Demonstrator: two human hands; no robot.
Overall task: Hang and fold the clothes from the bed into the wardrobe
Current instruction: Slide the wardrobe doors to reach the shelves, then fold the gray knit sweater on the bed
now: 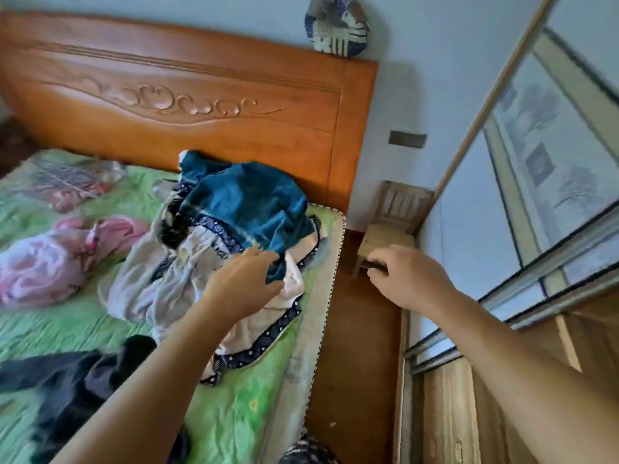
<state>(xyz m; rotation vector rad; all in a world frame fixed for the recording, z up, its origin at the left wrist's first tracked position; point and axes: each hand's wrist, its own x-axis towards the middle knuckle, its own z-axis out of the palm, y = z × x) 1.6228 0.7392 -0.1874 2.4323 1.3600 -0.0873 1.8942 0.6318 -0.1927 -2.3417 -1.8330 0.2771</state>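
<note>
**mo:** ok where's the laundry at?

**kit:** all on the bed point(234, 413), none in the wardrobe point(536, 195), which is way over at 3 o'clock. The main heap is in the bed's corner by the headboard point(167, 95). The teal top point(248, 205) is on the heap, and a white cloth point(187, 269) with navy trim lies under it and spills out toward 6.

**mo:** and the hands?

**kit:** left hand point(244, 279) is flat on the heap with its fingers spread and straight, tips at the teal top's lower edge. It's not gripping anything. Right hand point(412, 279) is off the bed at the left hand's 3 o'clock, over the floor. It's curled tight round a small dark thing point(376, 264), too blurry to tell what.

**mo:** other clothes?

**kit:** pink stuff point(50, 259) at 9 o'clock of the heap, well apart from it. Dark clothes point(67, 373) down at 7, near the left forearm.

**mo:** anything else?

**kit:** little wooden chair point(392, 226) on the floor at 12 of the right hand, between bed and wardrobe. There's also a patchwork cushion point(336, 25) on top of the headboard at 12.
</note>
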